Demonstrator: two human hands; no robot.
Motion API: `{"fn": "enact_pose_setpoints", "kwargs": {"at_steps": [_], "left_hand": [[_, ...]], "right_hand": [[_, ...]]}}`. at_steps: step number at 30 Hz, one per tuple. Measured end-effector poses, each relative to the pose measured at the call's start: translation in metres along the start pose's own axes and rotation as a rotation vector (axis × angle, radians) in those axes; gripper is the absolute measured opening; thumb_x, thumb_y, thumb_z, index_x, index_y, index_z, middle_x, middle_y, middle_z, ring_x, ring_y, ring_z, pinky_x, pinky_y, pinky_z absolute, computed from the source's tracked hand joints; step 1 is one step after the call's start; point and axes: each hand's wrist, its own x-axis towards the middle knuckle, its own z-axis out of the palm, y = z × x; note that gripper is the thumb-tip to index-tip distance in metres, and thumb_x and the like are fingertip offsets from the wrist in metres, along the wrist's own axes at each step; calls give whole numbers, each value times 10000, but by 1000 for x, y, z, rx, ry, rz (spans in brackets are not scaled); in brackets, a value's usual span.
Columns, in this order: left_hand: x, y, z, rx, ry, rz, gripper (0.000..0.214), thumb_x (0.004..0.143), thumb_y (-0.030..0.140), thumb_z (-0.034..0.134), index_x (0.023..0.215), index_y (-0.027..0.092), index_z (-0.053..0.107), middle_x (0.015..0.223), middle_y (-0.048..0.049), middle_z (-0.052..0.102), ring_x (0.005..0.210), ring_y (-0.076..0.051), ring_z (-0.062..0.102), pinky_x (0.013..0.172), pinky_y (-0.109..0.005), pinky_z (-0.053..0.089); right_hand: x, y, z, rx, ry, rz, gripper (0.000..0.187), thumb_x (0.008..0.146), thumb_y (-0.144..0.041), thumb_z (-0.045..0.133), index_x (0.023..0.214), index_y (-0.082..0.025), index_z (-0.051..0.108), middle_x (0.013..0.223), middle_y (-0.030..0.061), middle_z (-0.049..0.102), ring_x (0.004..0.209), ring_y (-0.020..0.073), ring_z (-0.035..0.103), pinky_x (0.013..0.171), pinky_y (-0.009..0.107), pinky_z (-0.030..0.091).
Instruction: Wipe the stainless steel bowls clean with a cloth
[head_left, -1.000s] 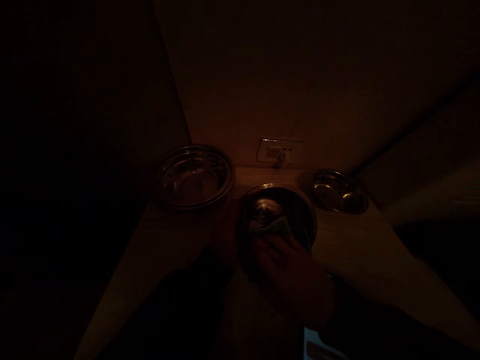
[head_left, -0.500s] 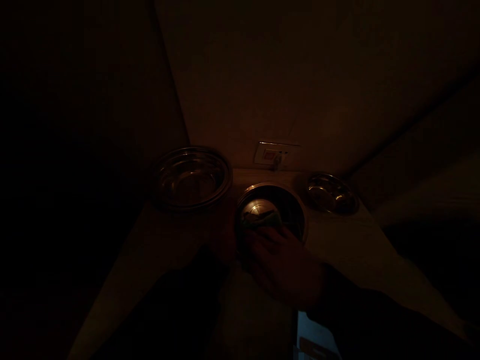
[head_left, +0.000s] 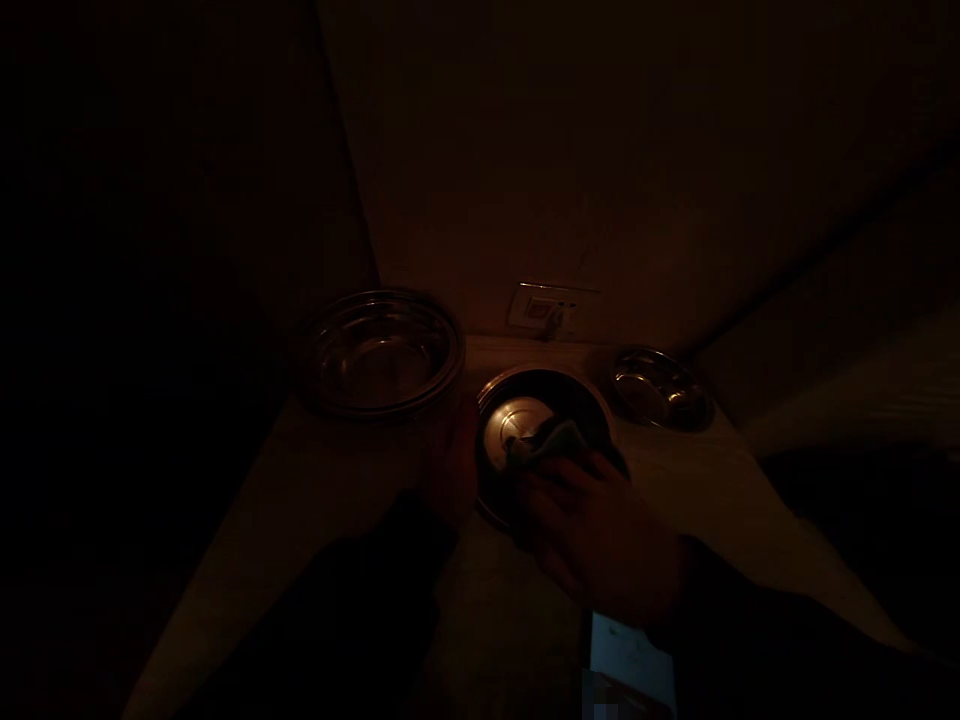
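The light is very dim. A round steel bowl [head_left: 536, 368] sits in the middle of the wooden tabletop, its shiny round base catching light inside. Pressed into this bowl is a crumpled greenish cloth [head_left: 559, 440], which my right hand [head_left: 596, 530] grips from above with bent fingers. Against the bowl's left side, my left hand [head_left: 454, 465] holds the rim; its fingers are mostly lost in shadow.
Wide nested-looking steel bowls [head_left: 382, 400] stand at the back left, and a smaller steel dish [head_left: 660, 390] at the back right. A wall socket [head_left: 551, 307] with a plug is behind. Below my right wrist lies a lit screen [head_left: 634, 660].
My right hand and the cloth have shifted to the right within the bowl, showing more of its shiny base. My left hand shows a little more clearly beside the rim.
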Motion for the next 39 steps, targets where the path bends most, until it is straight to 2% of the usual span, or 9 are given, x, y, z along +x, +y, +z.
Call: {"fn": "enact_pose_setpoints", "kwargs": {"at_steps": [3,7,13,19,25,30,34,36,39], "left_hand": [[0,0,1,-23,-35,-4,424,875,471,395,787,162,672,718,-15,677,713,-163,604,668,-259,468],[0,0,0,-3,-14,-45,424,881,460,394,752,155,659,715,-16,672,683,-147,584,662,-256,452],[1,1,1,-68,-61,24,423,877,462,393,762,166,672,739,-14,685,692,-143,595,647,-246,466],[2,2,1,62,-1,-86,437,868,481,388,693,170,639,679,-19,664,655,-155,587,616,-259,452],[1,2,1,-36,-43,-59,388,872,432,381,765,178,655,739,-21,691,724,-171,617,657,-271,482],[1,1,-1,84,-22,16,397,881,416,358,739,188,650,743,-40,684,776,-195,617,754,-309,483],[4,-5,-3,97,-22,83,343,879,381,374,810,195,653,833,-53,694,922,-206,611,870,-323,457],[5,-7,-4,102,-44,49,369,887,393,353,793,191,648,812,-54,694,878,-199,621,851,-322,465],[5,-7,-4,103,-42,2,415,890,428,331,747,185,635,724,-40,680,744,-187,621,762,-315,488]], "right_hand": [[-4,4,-2,-18,12,12,301,906,-265,443,1162,-157,558,1169,46,645,1105,258,486,902,455,285],[4,4,-3,-19,17,-23,322,912,-262,429,1189,-142,541,1285,44,575,1197,264,419,912,447,283],[-2,7,-6,-37,-12,2,295,898,-254,451,1161,-176,560,1183,44,640,1096,257,495,881,453,294],[13,1,-4,-21,-10,9,342,903,-259,445,1222,-160,518,1341,58,523,1204,275,410,898,461,297],[7,-5,-9,54,-93,46,266,917,-259,425,1126,-176,568,1140,62,653,1067,253,503,866,453,328],[22,-5,-3,10,11,63,341,918,-260,419,1232,-158,502,1319,87,538,1181,275,430,897,471,346],[36,-1,4,-23,141,181,370,923,-242,389,1265,-136,483,1361,94,497,1183,300,408,877,481,376],[38,-2,6,31,167,209,367,920,-227,385,1256,-126,491,1343,102,514,1172,292,413,885,470,386],[34,-7,6,155,142,168,354,910,-213,396,1235,-126,504,1247,103,585,1156,257,431,910,424,393]]}}
